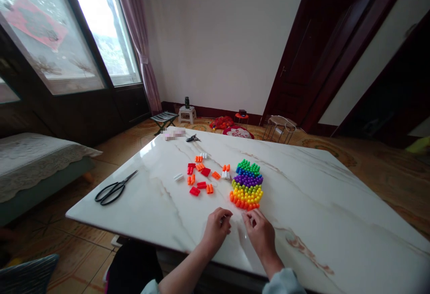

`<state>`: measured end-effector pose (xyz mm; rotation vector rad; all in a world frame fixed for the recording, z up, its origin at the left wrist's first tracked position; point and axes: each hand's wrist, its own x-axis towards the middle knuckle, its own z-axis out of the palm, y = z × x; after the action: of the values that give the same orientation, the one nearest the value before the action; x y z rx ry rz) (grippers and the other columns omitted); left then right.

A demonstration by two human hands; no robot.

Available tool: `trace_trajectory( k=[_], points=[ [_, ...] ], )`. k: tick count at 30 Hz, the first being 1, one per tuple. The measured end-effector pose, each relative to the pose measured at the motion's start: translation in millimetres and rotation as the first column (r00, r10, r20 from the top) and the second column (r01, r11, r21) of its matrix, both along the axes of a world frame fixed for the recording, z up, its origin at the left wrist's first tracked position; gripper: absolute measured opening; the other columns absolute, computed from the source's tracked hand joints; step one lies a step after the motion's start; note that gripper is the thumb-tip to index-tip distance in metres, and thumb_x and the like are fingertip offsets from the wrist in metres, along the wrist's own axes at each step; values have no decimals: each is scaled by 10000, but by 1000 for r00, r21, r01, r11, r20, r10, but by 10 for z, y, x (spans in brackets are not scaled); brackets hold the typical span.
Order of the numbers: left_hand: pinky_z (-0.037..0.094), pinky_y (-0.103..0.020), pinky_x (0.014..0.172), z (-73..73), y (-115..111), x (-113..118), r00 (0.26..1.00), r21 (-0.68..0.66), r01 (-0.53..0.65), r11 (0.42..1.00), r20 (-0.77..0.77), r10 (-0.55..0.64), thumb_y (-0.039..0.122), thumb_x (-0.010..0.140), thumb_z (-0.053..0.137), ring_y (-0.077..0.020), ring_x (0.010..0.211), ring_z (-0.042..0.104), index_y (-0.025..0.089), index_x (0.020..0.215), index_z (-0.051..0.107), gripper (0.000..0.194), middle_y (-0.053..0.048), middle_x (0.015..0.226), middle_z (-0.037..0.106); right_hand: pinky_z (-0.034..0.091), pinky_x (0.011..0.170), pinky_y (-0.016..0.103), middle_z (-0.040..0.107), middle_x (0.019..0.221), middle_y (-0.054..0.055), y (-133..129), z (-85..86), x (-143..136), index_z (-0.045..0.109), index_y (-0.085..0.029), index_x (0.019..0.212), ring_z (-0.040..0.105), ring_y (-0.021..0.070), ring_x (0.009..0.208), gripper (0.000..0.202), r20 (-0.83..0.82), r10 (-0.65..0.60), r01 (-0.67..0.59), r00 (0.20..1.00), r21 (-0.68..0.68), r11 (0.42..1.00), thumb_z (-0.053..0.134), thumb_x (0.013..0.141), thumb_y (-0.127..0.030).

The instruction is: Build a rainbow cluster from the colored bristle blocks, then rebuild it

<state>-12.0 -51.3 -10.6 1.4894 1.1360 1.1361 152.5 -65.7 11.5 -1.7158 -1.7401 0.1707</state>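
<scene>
Near the front edge of the white marbled table, my left hand is curled above the surface, its fingers bent toward my right hand. Anything between its fingertips is too small to make out. My right hand has thumb and fingertips close together just below the orange end of a block of coloured pieces. Rows of green, blue, purple, olive, yellow and orange rounded pieces stand side by side in that block. Left of it lie scattered red pieces, orange pieces and white pieces.
Black-handled scissors lie on the left of the table. A small black tool and a blurred item sit at its far edge. Beyond are a white stool, a folding stool and a door.
</scene>
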Motion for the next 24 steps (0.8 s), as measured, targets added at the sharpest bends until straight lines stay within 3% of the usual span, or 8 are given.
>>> trace_trajectory(
  k=[3,6,9,11,13,15,19,24],
  points=[
    [544,-226,544,95,32,-77,998,81,-55,995,-26,58,184,838,461,-122,641,623,168,888,637,183,-52,850,626,385,605,240,622,680,11,43,-21,-186,601,-207,673,567,133,603,325,17,156,-155,988,-62,986,481,903,-403],
    [542,-361,838,233,200,-336,944,311,-235,921,-154,293,157,866,434,-203,962,623,210,967,653,247,-82,1011,649,377,603,236,626,687,-10,92,-31,-350,581,-217,653,581,137,641,254,49,248,-240,967,-133,962,540,857,-363],
    [349,-494,1083,331,467,-731,793,455,-343,822,-329,513,179,850,492,-277,1307,405,247,1178,606,354,-94,1314,534,374,603,234,640,715,-24,128,-38,-415,591,-229,670,594,136,662,190,62,241,-228,969,-168,959,568,822,-341],
    [237,-558,1124,328,634,-985,718,435,-289,853,-490,494,283,810,597,-336,1423,187,254,1331,502,530,-89,1480,374,372,599,232,640,705,-29,143,-47,-408,593,-232,668,596,134,655,181,64,237,-222,969,-181,958,570,814,-335],
    [213,-572,1126,271,749,-1173,689,349,-131,928,-641,339,403,755,678,-363,1431,149,265,1392,436,696,-89,1524,311,371,595,229,638,698,-33,147,-55,-391,592,-232,670,594,130,644,180,64,238,-223,969,-187,957,567,814,-338],
    [240,-552,1122,192,800,-1272,647,302,-32,953,-720,250,447,745,689,-356,1401,245,252,1351,493,666,-101,1517,329,368,591,224,637,700,-34,137,-57,-385,588,-230,677,590,125,636,179,64,230,-216,971,-179,960,562,817,-338],
    [394,-467,1039,82,748,-1284,606,401,-48,915,-717,346,286,873,535,-290,1242,458,198,1140,651,304,-114,1377,502,365,589,217,631,721,-28,82,-44,-411,578,-221,697,588,115,634,164,58,221,-209,974,-166,964,540,829,-312],
    [485,-410,874,92,582,-1252,641,453,-144,880,-635,432,165,869,466,-231,934,594,200,961,681,236,-100,1076,631,386,611,222,632,746,-12,41,-43,-422,575,-218,705,596,122,652,152,26,232,-226,972,-144,963,529,832,-289]
  ],
)
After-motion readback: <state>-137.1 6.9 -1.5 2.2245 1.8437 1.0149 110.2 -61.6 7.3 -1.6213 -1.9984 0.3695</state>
